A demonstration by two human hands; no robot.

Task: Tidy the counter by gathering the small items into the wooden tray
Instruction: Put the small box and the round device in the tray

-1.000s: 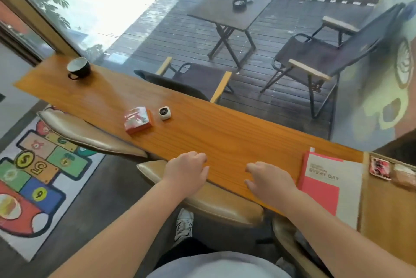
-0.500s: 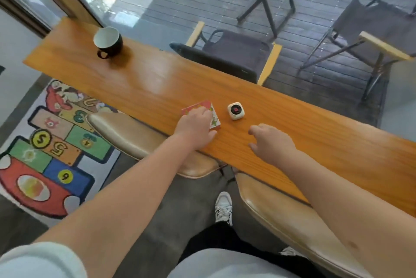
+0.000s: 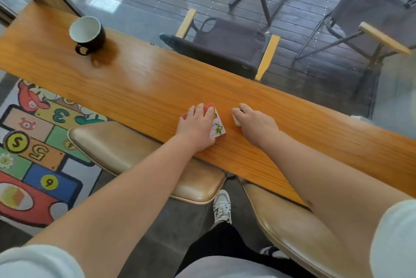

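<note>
A small red and white card box [image 3: 216,128] with a cartoon print lies on the wooden counter [image 3: 139,88]. My left hand [image 3: 197,127] lies over it with the fingers wrapped around its edges. Just to the right, my right hand [image 3: 254,121] covers the small white cube [image 3: 236,120], of which only a white sliver shows at the fingertips. The wooden tray is out of view.
A black mug [image 3: 86,33] with a white inside stands at the counter's far left. Two tan padded stools [image 3: 139,160] sit under the near edge. Behind the glass are folding chairs [image 3: 225,45] and a deck. A colourful play mat [image 3: 33,142] covers the floor on the left.
The view swung left and down, away from the book and tray. Both hands travelled along the counter to the box and cube; the right hand now covers the cube it was short of.
</note>
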